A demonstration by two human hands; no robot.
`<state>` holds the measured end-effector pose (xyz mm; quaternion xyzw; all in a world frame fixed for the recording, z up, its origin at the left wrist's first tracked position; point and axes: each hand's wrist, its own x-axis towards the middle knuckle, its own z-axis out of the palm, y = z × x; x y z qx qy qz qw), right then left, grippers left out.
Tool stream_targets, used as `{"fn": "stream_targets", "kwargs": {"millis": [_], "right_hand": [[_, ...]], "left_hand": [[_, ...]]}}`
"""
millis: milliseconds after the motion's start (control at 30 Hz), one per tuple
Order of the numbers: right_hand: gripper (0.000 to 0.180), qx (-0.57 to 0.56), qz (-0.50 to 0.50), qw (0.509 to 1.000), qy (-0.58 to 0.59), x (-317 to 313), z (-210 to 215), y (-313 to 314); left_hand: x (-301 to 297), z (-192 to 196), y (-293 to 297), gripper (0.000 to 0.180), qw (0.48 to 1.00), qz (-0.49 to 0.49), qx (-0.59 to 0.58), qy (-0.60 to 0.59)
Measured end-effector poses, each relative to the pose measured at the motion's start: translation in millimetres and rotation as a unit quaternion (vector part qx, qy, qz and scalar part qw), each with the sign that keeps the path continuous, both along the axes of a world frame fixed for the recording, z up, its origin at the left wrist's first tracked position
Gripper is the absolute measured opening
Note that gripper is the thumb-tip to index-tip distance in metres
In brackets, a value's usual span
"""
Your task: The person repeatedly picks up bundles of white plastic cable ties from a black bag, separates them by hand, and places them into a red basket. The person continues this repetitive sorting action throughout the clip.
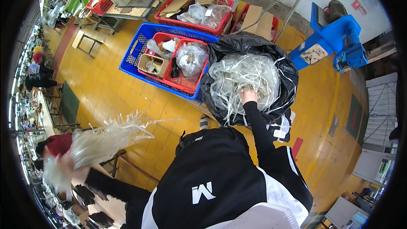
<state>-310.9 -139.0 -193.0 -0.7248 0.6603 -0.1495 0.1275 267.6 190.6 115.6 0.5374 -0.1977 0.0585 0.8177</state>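
My left hand (67,164), blurred by motion, is closed around a thick bundle of whitish translucent plastic strips (101,142) out at the left. The strips' loose ends fan toward the middle and also hang past the other side of the hand. A black plastic bag (288,70), lined with a clear bag, stands in front of me, full of similar strips (258,74). Down in that bag is my right hand (249,95), its fingers curled into the strips and their tips hidden among them.
Beside the bag stands a blue crate (131,57) holding red baskets (183,85) of bagged parts. More red crates (220,27) lie behind it. A blue machine (335,38) stands at the far right. Several people work along benches at the left, one in a red top (59,145) near my left hand.
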Motion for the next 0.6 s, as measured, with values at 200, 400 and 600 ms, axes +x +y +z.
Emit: {"fn": "stream_targets", "kwargs": {"millis": [200,400,600], "right_hand": [[0.024,0.056,0.04,0.942,-0.329,91.5,144.1,56.6],[0.014,0.025,0.287,0.92,-0.268,129.7,210.5,100.3],[0.01,0.018,0.31,0.92,-0.24,117.6,212.9,97.3]], "left_hand": [[-218.9,-129.9,-139.1,0.046,0.787,-0.53,0.254,0.187],[-278.6,-123.7,-186.3,0.047,0.692,-0.611,0.325,0.207],[-277.8,-104.5,-204.9,0.047,0.664,-0.642,0.226,0.309]]}}
